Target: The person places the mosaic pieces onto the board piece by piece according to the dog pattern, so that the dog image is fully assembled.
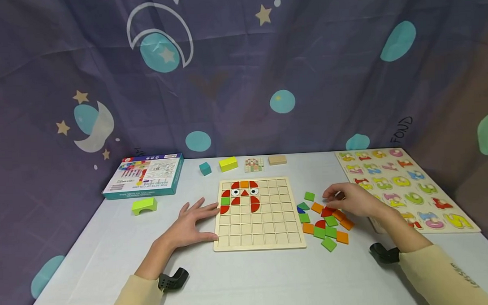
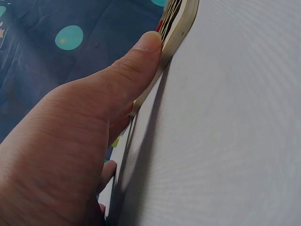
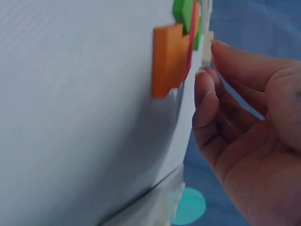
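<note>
Touching gridded wooden board: left hand | right hand: near square tiles

Box at left, arch before it; cube, yellow block, tan block at back; puzzle at right

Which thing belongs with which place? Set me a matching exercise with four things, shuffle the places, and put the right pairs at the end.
Things:
1. Left hand
2. Right hand
3. Teal cube
4. Green arch block

Places:
A. Among or just over the loose tiles
B. On the near side of the flat box
C. At the left edge of the grid board
D. Just left of the yellow block

Pairs: 1-C, 2-A, 3-D, 4-B
</note>
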A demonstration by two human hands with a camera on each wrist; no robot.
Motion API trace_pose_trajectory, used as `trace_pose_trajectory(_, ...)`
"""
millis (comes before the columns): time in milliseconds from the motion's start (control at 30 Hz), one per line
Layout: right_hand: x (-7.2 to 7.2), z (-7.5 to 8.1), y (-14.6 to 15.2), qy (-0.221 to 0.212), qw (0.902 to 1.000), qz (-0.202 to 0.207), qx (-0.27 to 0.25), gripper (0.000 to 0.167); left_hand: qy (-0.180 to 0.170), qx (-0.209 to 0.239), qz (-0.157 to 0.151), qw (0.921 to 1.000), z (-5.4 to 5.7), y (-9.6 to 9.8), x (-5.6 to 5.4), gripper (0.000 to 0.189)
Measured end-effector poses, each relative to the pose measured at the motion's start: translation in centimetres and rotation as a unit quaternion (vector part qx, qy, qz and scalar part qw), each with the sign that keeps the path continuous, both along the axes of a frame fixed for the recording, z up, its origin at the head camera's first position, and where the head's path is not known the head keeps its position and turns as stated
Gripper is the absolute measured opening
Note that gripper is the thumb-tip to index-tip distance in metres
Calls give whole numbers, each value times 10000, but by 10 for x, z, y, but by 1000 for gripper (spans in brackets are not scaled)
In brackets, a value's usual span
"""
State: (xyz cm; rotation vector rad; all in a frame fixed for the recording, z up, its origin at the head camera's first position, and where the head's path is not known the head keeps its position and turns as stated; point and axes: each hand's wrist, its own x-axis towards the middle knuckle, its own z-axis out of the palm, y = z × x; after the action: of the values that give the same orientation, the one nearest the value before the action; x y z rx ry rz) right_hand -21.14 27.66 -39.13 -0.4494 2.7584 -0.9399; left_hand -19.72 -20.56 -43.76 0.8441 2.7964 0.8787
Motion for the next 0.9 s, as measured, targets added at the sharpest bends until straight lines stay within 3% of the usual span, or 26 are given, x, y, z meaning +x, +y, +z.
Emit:
trace_pose_trajectory(233, -1, -2, 7, -214, 9996, 97, 146, 20, 74, 37, -28, 10000, 0, 0, 0, 79)
trace_pose_trajectory(600, -3, 2, 2, -114, 9978, 299, 573, 14, 69, 56, -11, 10000, -1, 1, 0, 79)
trace_pose_trajectory(900, -5, 5, 0, -232, 9992, 265, 162, 6, 97, 151, -31, 9998, -2, 0, -1, 78)
